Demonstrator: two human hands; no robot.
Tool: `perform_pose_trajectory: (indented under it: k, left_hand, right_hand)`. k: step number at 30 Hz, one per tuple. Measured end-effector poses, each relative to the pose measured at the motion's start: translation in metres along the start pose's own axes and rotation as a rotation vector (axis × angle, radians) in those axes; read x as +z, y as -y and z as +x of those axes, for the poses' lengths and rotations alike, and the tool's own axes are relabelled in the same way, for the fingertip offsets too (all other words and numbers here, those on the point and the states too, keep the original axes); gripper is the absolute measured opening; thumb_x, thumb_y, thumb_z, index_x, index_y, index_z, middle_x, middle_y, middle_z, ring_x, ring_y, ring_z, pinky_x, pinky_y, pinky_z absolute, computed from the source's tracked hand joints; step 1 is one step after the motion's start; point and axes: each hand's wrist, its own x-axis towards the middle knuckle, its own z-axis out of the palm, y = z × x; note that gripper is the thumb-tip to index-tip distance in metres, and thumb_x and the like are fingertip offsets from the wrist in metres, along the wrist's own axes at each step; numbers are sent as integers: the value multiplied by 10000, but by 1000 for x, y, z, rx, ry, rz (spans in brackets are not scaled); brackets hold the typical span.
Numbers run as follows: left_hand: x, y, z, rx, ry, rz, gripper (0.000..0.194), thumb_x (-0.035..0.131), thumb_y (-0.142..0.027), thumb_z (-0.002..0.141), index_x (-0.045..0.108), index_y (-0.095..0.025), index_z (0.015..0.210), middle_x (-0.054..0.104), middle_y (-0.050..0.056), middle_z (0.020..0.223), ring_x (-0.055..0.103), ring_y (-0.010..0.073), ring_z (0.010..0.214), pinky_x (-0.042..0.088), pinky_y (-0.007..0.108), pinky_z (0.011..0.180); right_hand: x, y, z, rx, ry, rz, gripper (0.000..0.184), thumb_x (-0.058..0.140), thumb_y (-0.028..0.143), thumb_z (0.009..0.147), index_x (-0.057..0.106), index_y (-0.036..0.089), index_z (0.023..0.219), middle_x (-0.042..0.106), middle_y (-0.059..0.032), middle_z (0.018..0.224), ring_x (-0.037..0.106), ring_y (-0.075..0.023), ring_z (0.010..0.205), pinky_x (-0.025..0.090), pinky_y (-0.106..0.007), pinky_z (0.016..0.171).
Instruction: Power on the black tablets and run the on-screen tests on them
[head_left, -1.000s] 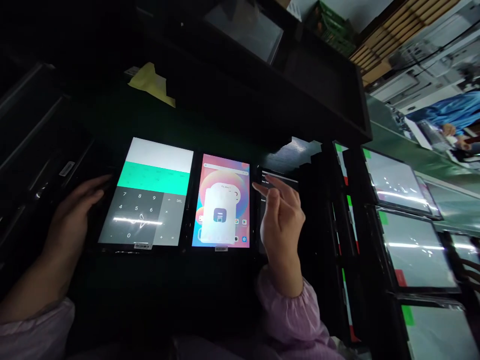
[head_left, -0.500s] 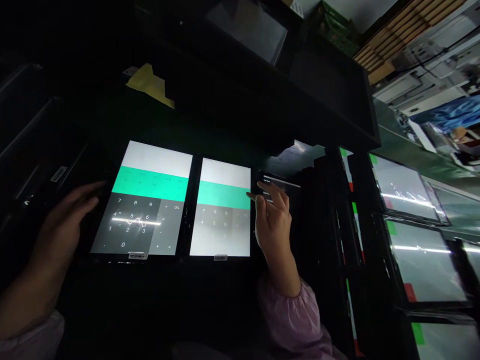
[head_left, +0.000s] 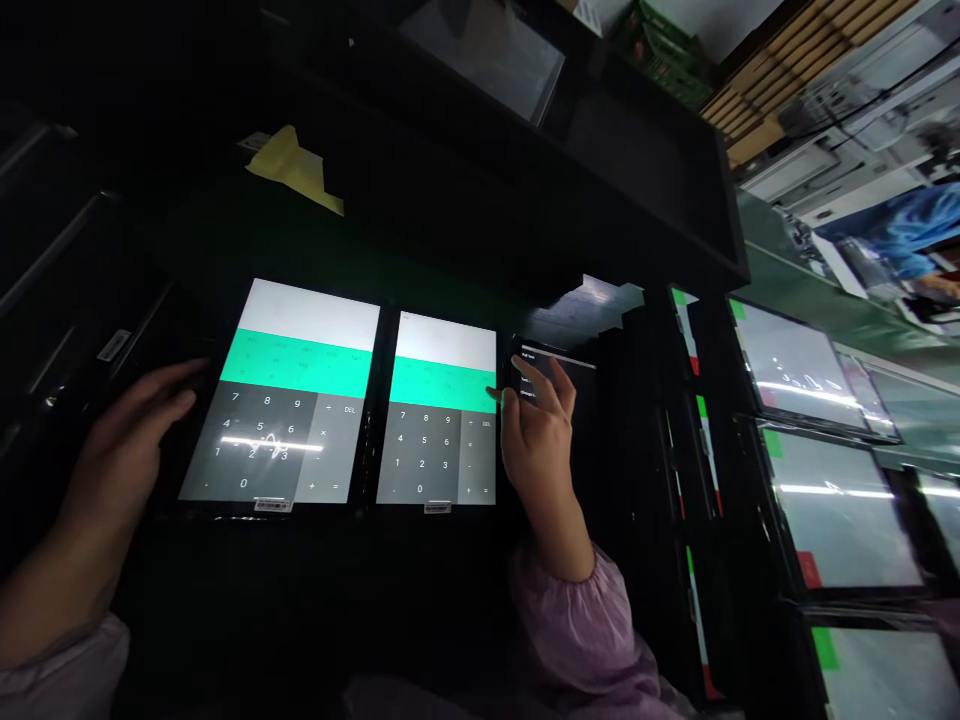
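Observation:
Three tablets lie side by side on a dark bench. The left tablet (head_left: pixel 289 400) and the middle tablet (head_left: pixel 441 415) both show a calculator with a green band and a grey keypad. A third tablet (head_left: pixel 581 385) at the right has a dark screen with small white text. My left hand (head_left: pixel 131 435) rests at the left tablet's left edge, fingers stretched toward it. My right hand (head_left: pixel 536 435) is raised between the middle and third tablets, fingers loosely curled, a fingertip at the middle tablet's right edge.
A yellow cloth (head_left: pixel 296 170) lies on the dark shelf behind the tablets. Racks of dark tablets with green and red tags (head_left: pixel 814 480) stand upright at the right. Another person in a blue sleeve (head_left: pixel 896 225) works at the far right.
The middle tablet's screen went from a colourful home screen to the calculator, now fully drawn. My right hand moved left and down toward that tablet's right edge. My left hand has hardly moved.

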Motion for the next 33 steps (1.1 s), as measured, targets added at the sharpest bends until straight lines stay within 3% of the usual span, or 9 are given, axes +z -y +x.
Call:
perform_pose_trajectory:
  k: [5, 12, 15, 21, 24, 29, 33]
  left_hand:
    - [1, 0, 1, 25, -3, -2, 452, 673, -448, 824, 761, -309, 1245, 729, -44, 1306, 602, 332, 1333, 402, 531, 1229]
    - [2, -1, 1, 57, -1, 30, 453, 624, -437, 859, 747, -275, 1264, 718, -38, 1332, 590, 304, 1350, 414, 483, 1224]
    - [1, -3, 0, 48, -4, 45, 445, 603, -437, 872, 748, -275, 1260, 724, -32, 1313, 606, 302, 1321, 434, 489, 1206]
    - [1, 0, 2, 37, 5, 9, 420, 624, -437, 869, 755, -292, 1240, 728, -29, 1303, 602, 315, 1326, 436, 511, 1203]
    - [-1, 7, 7, 26, 24, -8, 434, 647, -460, 861, 751, -294, 1249, 717, -26, 1332, 593, 324, 1343, 404, 514, 1226]
    - [-1, 14, 12, 47, 32, 13, 433, 622, -441, 876, 748, -271, 1254, 716, -13, 1337, 597, 310, 1338, 415, 488, 1221]
    - [1, 9, 9, 27, 33, 21, 462, 612, -436, 881, 728, -264, 1295, 699, -9, 1365, 581, 317, 1355, 403, 509, 1226]
  right_hand:
    - [1, 8, -2, -65, 79, 37, 418, 426, 319, 1090, 830, 224, 1033, 554, -94, 1548, 252, -392, 1581, 379, -719, 1196]
    - [3, 1, -2, -16, 12, 46, 459, 424, 270, 1078, 841, 200, 901, 620, -119, 1473, 316, -405, 1550, 430, -714, 1162]
    - [-1, 4, -1, -57, 1, 62, 440, 439, 258, 1071, 840, 216, 894, 642, -105, 1444, 341, -390, 1538, 454, -700, 1149]
    - [-3, 28, -7, -283, 191, 203, 348, 488, 228, 1046, 835, 242, 1015, 607, -82, 1483, 320, -347, 1564, 448, -622, 1196]
    - [3, 38, -11, -289, 202, 174, 367, 469, 223, 1047, 834, 245, 1016, 590, -80, 1500, 270, -354, 1586, 422, -648, 1210]
    - [7, 45, -9, -316, 255, 123, 343, 480, 286, 1059, 794, 277, 1198, 467, -65, 1621, 152, -386, 1620, 371, -693, 1226]
    - [-9, 24, 2, -216, 112, 77, 370, 485, 292, 1057, 843, 255, 970, 503, -55, 1595, 205, -407, 1600, 332, -729, 1224]
